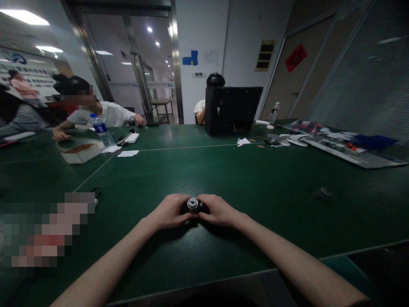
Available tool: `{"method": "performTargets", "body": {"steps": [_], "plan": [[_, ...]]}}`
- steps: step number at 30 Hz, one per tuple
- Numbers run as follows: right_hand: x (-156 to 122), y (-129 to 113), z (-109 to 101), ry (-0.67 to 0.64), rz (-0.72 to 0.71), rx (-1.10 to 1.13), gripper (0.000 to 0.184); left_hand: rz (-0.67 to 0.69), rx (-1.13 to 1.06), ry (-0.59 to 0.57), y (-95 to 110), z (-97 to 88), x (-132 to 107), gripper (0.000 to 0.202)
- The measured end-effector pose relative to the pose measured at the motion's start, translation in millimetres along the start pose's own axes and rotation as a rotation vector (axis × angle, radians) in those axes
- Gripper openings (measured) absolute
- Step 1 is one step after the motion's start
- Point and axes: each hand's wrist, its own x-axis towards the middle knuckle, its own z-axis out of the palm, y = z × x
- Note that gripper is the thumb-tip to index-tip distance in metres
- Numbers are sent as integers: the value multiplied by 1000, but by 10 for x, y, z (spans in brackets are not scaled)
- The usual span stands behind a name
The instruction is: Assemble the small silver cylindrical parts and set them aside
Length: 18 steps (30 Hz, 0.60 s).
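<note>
A small cylindrical metal part (192,205) with a silver top and central shaft stands on the green table, its dark lower body mostly hidden by my fingers. My left hand (169,212) curls around its left side. My right hand (217,210) cups its right side, and the fingertips of both hands meet around the part.
The green-topped table (255,187) stretches ahead, with a small dark item (322,192) to my right. At the far side are a cardboard box (81,153), a water bottle (102,130), papers, and a black case (233,110). A seated person (102,115) works at far left.
</note>
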Motion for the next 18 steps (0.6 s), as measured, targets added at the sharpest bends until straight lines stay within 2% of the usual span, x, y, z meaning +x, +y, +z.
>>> {"method": "performTargets", "body": {"steps": [12, 18], "plan": [[8, -13, -19, -9, -6, -3, 18, -34, -37, -13, 33, -35, -10, 26], [5, -12, -23, -19, 3, -4, 23, -65, -37, -20, 43, -35, -12, 27]]}}
